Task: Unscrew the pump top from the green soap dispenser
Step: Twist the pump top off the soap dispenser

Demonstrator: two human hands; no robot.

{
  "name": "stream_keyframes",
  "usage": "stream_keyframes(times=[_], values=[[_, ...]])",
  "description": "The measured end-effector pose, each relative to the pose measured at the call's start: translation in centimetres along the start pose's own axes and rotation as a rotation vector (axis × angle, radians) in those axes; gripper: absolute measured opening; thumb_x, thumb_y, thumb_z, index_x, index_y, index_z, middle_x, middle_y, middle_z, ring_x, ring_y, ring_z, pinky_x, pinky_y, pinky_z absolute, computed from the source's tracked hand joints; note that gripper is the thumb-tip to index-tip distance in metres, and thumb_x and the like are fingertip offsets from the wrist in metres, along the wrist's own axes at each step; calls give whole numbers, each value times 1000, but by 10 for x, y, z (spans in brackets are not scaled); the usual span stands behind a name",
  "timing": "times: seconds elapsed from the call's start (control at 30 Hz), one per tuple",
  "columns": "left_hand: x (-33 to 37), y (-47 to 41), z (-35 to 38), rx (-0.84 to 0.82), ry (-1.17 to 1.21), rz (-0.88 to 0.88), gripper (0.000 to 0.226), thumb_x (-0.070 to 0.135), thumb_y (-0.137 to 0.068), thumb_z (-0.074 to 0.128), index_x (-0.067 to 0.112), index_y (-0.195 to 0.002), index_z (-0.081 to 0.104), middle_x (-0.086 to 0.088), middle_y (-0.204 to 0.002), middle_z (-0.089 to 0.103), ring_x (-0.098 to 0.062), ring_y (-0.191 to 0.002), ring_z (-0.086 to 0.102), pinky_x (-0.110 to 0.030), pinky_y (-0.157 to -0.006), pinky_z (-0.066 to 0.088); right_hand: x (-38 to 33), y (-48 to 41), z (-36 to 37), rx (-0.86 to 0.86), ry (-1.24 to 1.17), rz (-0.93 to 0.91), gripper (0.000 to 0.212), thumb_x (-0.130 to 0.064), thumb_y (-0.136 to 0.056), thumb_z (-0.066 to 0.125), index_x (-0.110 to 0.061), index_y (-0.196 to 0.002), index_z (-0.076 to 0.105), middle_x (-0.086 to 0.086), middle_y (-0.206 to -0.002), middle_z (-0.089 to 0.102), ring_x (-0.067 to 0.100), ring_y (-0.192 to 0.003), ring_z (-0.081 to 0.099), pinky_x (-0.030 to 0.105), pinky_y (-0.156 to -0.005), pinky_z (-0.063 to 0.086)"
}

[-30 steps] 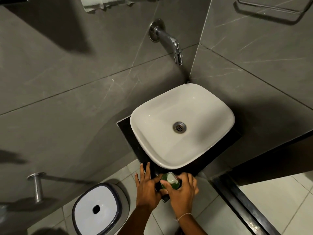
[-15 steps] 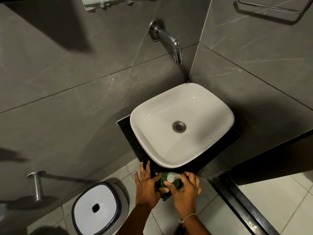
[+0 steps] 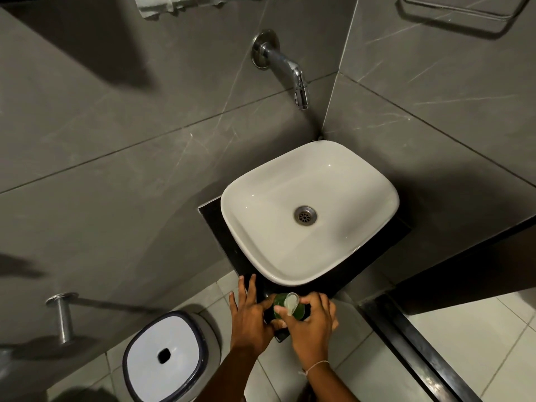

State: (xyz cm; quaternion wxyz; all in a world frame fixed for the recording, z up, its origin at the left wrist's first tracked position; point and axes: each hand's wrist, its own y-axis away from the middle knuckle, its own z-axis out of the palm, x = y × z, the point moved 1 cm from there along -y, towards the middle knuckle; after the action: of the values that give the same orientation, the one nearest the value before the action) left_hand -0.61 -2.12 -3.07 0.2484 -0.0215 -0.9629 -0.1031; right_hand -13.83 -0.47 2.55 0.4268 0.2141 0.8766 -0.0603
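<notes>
Right hand [image 3: 311, 326]: thumb and fingertips [image 3: 279, 310] pinch around the white pump top [image 3: 291, 303], closed on it from the 5 o'clock side. Left hand [image 3: 251, 317]: thumb braces the green soap dispenser [image 3: 280, 303] at its 9 o'clock side, the other fingers spread flat and open on the black counter [image 3: 229, 245]; whether the thumb truly clamps the bottle cannot be told.

The dispenser stands upright on the counter's near corner, just below the white basin [image 3: 342, 184] at its 6 o'clock.

Step in hand, as judged: twisting the pump collar, top not yet off. Next move calls for a firmer hold on the bottle by the left hand while the right turns and regrips, then lifts straight up to clear the tube.

Around: tap [image 3: 293, 71] on the wall at 12 o'clock; a white-lidded bin [image 3: 165, 355] on the floor at 8 o'clock. The basin rim sits close above the knuckles; otherwise nothing blocks the turn.
</notes>
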Motion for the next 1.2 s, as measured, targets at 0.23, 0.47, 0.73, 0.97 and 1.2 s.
stream_keyframes(times=[0.23, 0.47, 0.73, 0.97, 1.2], values=[[-1, 0, 1, 11, -10, 10, 51, 57, -69, 68, 43, -118, 59, 0, -161, -1, -20, -141, -30, -54, -118, -5, 7, 7, -3, -9, 22, -92, 40, -41, -61, 82, -41, -98, 69, -16, -110, 52, 16, -120, 39, 46, -96, 27], [0, 0, 0, 20, -1, -6, 40, 47, -71, 71, 35, -109, 64, -3, -162, 4, -21, -143, -26, -54, -119, -3, -7, 4, 5, 52, 7, 35, 46, -54, -47, 81, -30, -73, 51, -9, -97, 55, 22, -111, 44, 50, -89, 35], [-1, 0, 3, 21, 6, 9, 50, 52, -68, 70, 40, -116, 61, -1, -161, 2, -21, -143, -26, -53, -118, -5, 0, 4, 1, 62, 28, -72, 33, -53, -54, 79, -36, -77, 64, -19, -106, 52, 20, -121, 38, 45, -95, 25], [-2, 0, 5, 40, 2, 5, 36, 48, -70, 69, 37, -104, 65, -2, -161, 5, -20, -143, -26, -54, -119, -3, -1, 5, 6, 60, 55, -35, 50, -66, -51, 71, -35, -87, 58, -12, -112, 54, 21, -121, 38, 49, -96, 28], [0, 1, 3, 35, -20, 6, 51, 53, -71, 68, 39, -119, 60, -2, -161, 3, -22, -143, -25, -52, -118, -7, 3, 0, 5, 32, 130, -13, 47, -55, -50, 81, -27, -84, 63, -10, -115, 57, 21, -125, 38, 46, -94, 27]])
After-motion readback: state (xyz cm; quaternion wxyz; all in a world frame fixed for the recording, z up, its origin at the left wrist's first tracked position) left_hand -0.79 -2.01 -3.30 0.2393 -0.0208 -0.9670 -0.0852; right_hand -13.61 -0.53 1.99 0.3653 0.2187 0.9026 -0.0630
